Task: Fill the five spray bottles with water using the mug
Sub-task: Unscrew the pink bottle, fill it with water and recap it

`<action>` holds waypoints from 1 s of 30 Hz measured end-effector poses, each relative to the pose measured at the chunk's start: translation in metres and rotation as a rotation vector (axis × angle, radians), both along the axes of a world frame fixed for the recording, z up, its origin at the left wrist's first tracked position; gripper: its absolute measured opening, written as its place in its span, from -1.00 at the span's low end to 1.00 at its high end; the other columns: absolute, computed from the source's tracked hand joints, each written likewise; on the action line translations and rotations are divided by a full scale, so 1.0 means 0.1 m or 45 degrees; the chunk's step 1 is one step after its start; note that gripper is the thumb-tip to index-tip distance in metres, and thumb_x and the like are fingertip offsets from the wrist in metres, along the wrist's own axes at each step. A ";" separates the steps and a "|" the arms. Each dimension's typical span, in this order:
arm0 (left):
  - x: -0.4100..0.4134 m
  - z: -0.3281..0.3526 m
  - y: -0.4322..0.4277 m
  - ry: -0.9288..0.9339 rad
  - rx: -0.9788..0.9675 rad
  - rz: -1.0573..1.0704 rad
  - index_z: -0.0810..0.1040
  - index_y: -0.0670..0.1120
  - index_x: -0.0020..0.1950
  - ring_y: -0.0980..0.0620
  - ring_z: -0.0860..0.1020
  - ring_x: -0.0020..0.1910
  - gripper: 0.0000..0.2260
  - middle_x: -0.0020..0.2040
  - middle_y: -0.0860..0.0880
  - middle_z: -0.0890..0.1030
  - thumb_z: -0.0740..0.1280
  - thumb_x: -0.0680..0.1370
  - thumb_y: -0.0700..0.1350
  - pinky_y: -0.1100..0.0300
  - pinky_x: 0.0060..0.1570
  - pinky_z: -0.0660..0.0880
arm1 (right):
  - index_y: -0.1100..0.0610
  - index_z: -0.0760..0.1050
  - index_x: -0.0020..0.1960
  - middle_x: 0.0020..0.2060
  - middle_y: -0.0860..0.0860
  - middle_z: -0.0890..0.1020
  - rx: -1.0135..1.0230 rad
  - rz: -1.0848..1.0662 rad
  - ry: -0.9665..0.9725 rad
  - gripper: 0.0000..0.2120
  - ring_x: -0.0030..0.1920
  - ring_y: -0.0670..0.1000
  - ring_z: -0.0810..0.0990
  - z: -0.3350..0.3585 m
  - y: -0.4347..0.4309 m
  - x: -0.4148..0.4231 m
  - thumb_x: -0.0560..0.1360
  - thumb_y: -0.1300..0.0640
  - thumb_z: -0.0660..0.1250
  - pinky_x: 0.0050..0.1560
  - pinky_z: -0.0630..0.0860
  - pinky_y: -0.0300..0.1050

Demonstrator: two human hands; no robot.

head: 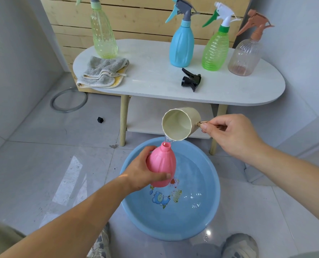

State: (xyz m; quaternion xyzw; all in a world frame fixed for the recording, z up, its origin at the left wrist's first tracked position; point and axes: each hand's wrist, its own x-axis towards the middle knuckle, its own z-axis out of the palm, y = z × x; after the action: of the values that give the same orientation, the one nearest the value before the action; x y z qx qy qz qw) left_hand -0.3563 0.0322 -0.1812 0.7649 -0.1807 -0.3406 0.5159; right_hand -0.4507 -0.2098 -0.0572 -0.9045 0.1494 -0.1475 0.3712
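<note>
We are holding the pink bottle (161,164) over the blue basin (136,218), and our left hand (141,172) is wrapping its fingers around the bottle's body. Our right hand (229,135) is pinching the handle of the cream mug (181,123), which is leaning and pouring water (167,139) into the bottle's open neck.

looks like a home utility corner to us. we see grey floor tiles (43,164), a low white table (229,90) and a blue wash basin (213,202).

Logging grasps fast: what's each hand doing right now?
Left hand: grips the pink bottle over the basin.
Right hand: pinches the handle of the tilted mug.
</note>
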 end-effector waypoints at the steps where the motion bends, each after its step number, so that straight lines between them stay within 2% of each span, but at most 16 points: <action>1: 0.00 0.00 0.00 0.000 -0.002 -0.001 0.39 0.18 0.41 -0.02 0.60 0.21 -0.08 0.25 0.05 0.56 0.65 0.09 0.17 -0.07 0.06 0.70 | 0.04 0.70 -0.17 -0.33 -0.01 0.69 -0.002 0.001 -0.003 -0.82 -0.32 -0.05 0.56 0.00 0.00 0.00 0.52 -0.01 0.41 -0.26 0.48 -0.18; 3: 0.00 0.00 0.00 0.003 -0.003 -0.001 0.39 0.18 0.41 -0.02 0.60 0.21 -0.08 0.25 0.05 0.57 0.65 0.09 0.16 -0.07 0.05 0.70 | 0.06 0.71 -0.15 -0.36 -0.18 0.66 -0.002 0.004 -0.007 -0.83 -0.33 -0.22 0.55 0.01 0.01 0.00 0.52 0.01 0.41 -0.32 0.39 -0.42; 7: 0.00 0.00 0.01 0.002 0.007 0.011 0.39 0.19 0.41 -0.03 0.60 0.21 -0.07 0.26 0.04 0.56 0.64 0.08 0.17 -0.09 0.06 0.70 | 0.05 0.71 -0.12 -0.36 -0.30 0.60 -0.010 0.015 -0.017 -0.88 -0.27 -0.38 0.55 0.02 0.02 -0.01 0.52 0.05 0.42 -0.23 0.36 -0.53; 17: 0.00 0.00 0.01 0.001 0.013 -0.007 0.38 0.18 0.41 0.00 0.60 0.18 -0.07 0.24 0.06 0.56 0.63 0.08 0.17 0.00 0.03 0.71 | 0.05 0.72 -0.08 -0.27 -0.32 0.60 -0.091 0.035 -0.055 -0.89 -0.21 -0.41 0.55 0.03 0.02 -0.01 0.52 0.06 0.43 -0.18 0.35 -0.55; 22: -0.01 -0.01 0.00 0.008 0.003 -0.006 0.38 0.16 0.42 0.01 0.61 0.17 -0.13 0.23 0.06 0.56 0.66 0.16 0.07 0.04 0.01 0.70 | 0.03 0.71 -0.07 -0.25 -0.33 0.61 -0.108 0.042 -0.065 -0.90 -0.17 -0.41 0.55 0.01 0.00 0.00 0.51 0.05 0.43 -0.15 0.34 -0.56; 26: 0.00 -0.01 0.01 0.003 0.009 -0.013 0.38 0.17 0.41 0.02 0.61 0.18 -0.08 0.23 0.07 0.57 0.64 0.08 0.17 0.03 0.02 0.70 | 0.01 0.71 -0.10 -0.21 -0.32 0.63 -0.124 0.045 -0.090 -0.92 -0.14 -0.39 0.56 0.01 0.00 0.01 0.51 0.06 0.43 -0.13 0.35 -0.54; 30: 0.01 -0.02 0.01 -0.005 0.011 -0.009 0.38 0.17 0.42 0.00 0.60 0.19 -0.06 0.24 0.06 0.56 0.64 0.08 0.18 -0.03 0.06 0.70 | -0.02 0.69 -0.13 -0.18 -0.25 0.66 -0.161 0.054 -0.108 -0.92 -0.11 -0.34 0.57 0.00 0.01 0.01 0.51 0.06 0.43 -0.13 0.36 -0.51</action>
State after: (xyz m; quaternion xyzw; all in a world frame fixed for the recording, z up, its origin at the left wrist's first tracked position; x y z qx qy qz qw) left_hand -0.3558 0.0328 -0.1830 0.7673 -0.1830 -0.3417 0.5109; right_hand -0.4498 -0.2092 -0.0567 -0.9220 0.1048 -0.1871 0.3224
